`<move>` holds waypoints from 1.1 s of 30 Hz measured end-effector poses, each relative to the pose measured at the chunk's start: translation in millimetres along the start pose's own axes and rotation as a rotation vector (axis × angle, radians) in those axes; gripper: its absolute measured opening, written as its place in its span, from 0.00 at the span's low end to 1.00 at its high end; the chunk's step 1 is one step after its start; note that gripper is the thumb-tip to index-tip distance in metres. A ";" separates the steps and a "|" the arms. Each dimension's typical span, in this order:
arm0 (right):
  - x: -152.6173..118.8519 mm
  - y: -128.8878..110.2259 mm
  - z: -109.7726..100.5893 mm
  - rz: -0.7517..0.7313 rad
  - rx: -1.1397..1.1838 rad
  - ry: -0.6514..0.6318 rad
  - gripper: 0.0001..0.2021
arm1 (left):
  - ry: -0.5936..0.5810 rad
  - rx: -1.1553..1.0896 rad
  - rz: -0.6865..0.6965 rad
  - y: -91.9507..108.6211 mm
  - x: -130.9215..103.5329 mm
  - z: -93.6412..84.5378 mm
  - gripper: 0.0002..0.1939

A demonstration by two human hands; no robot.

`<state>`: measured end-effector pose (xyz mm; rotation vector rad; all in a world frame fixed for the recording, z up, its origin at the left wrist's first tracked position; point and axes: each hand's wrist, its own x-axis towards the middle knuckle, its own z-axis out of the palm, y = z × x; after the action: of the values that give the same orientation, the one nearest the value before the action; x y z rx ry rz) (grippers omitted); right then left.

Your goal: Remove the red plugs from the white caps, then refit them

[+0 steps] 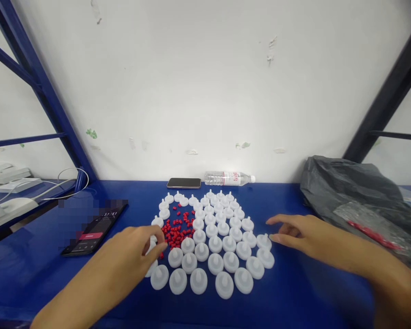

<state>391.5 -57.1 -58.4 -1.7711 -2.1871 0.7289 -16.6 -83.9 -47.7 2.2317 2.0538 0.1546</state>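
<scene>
Soft light brightens the wall; blocky pixelation partly covers the left-hand phone.

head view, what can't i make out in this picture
All in the head view:
White caps beside the left hand: partly hidden by it.
Red pieces: too small for fine detail.
Dark bag: its folds hide the inside.
Lit phone: pixelation covers part.
Right forearm: cut by the right edge.

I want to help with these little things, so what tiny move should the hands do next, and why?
Maybe the right hand could pinch the nearest white spouted piece: its thumb and finger are parted, close beside that piece, while the left hand is over by the red pieces.
</scene>
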 end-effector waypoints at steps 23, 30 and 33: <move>-1.1 -9.1 -3.6 -0.039 0.000 -0.033 0.17 | -0.153 0.198 -0.132 17.7 6.7 12.5 0.05; 0.5 -32.9 5.2 -0.061 -0.052 -0.021 0.09 | -0.060 0.131 -0.091 27.5 4.1 1.8 0.11; 1.3 -36.5 8.3 -0.071 -0.168 0.050 0.09 | 0.023 0.046 -0.053 29.9 -1.3 -3.9 0.12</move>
<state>356.3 -63.0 -46.9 -1.7563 -2.3244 0.4924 12.2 -87.6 -39.4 2.2087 2.1480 0.1306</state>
